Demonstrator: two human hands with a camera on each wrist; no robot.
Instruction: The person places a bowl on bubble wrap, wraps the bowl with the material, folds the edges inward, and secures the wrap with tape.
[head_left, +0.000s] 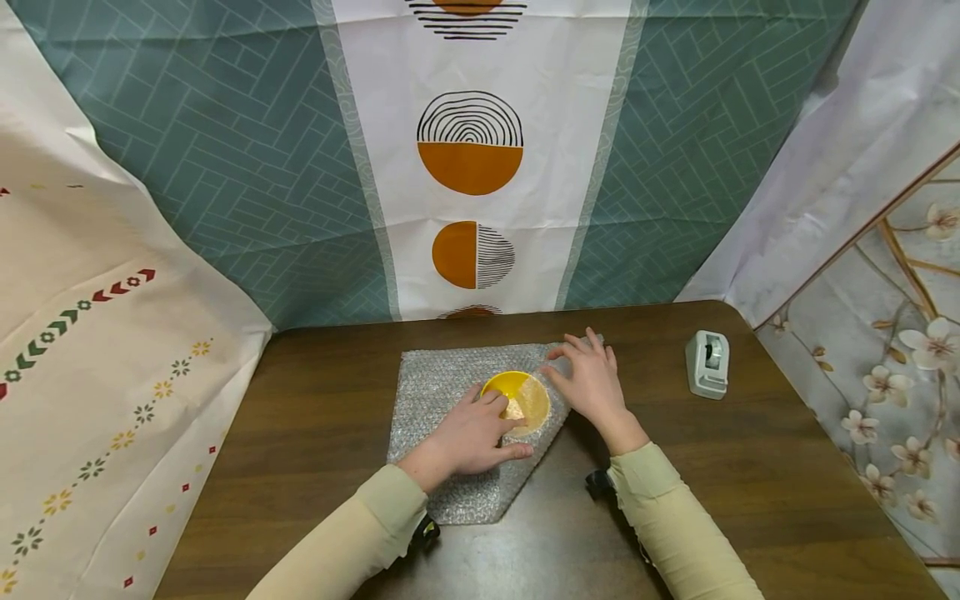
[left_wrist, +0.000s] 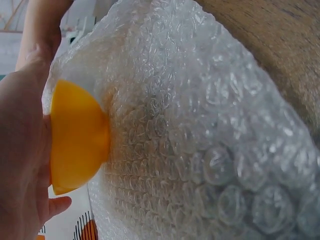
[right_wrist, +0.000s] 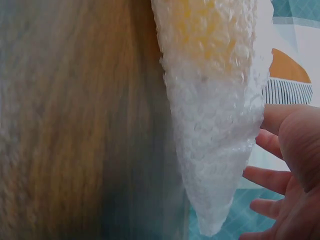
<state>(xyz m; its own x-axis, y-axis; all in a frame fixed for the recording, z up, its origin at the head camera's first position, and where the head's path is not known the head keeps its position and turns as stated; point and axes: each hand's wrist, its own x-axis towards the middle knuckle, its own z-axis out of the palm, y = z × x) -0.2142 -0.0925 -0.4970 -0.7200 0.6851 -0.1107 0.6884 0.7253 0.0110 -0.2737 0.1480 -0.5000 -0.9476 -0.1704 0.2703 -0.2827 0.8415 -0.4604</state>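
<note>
A yellow bowl [head_left: 516, 385] stands upright on a sheet of bubble wrap [head_left: 442, 375]. The sheet's right part is folded up over the bowl's right side, so the yellow shows through it in the right wrist view. My left hand [head_left: 476, 429] lies across the bowl's rim, fingers extended over its opening and thumb apart; in the left wrist view the bowl [left_wrist: 77, 137] sits beneath the palm. At the right corner of the raised bubble wrap [right_wrist: 215, 110], my right hand [head_left: 588, 379] touches the edge with spread fingers. Whether its fingertips grip the plastic is hard to see.
A pale tape dispenser [head_left: 707, 364] stands at the right on the brown wooden table [head_left: 322, 400]. Patterned cloth [head_left: 300, 167] hangs along the table's back edge, with more fabric at both sides.
</note>
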